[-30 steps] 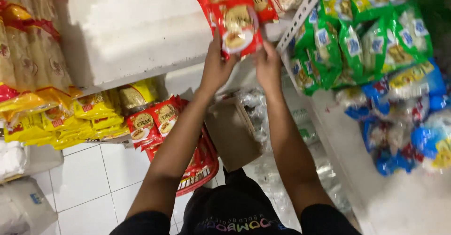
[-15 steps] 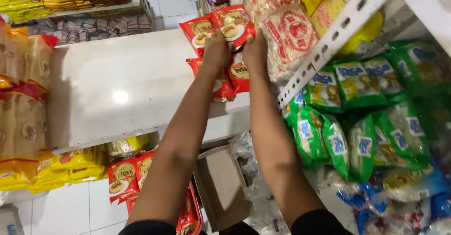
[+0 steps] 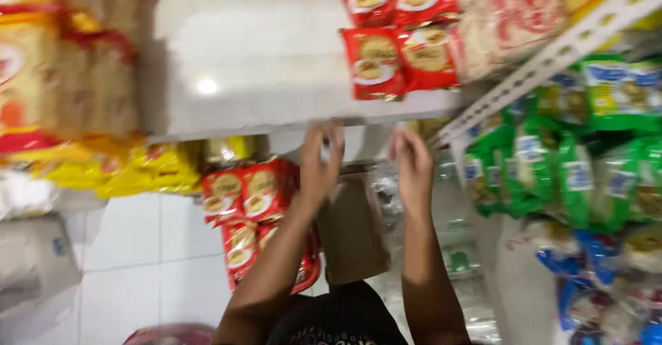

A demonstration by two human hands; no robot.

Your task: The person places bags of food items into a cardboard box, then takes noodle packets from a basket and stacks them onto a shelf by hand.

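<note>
both hands (image 3: 321,162) below shelf edge (image 3: 289,128)

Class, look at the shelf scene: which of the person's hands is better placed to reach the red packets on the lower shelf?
Probably the left hand: it hangs empty right beside the lower red packets, while the right hand is farther off.

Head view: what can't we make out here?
- Left hand and right hand: motion-blurred, grip unclear.
- Brown carton: contents hidden by its flaps and both forearms.
- Red noodle packets: top row cut by the frame edge.
- Green packets: blurred.
</note>
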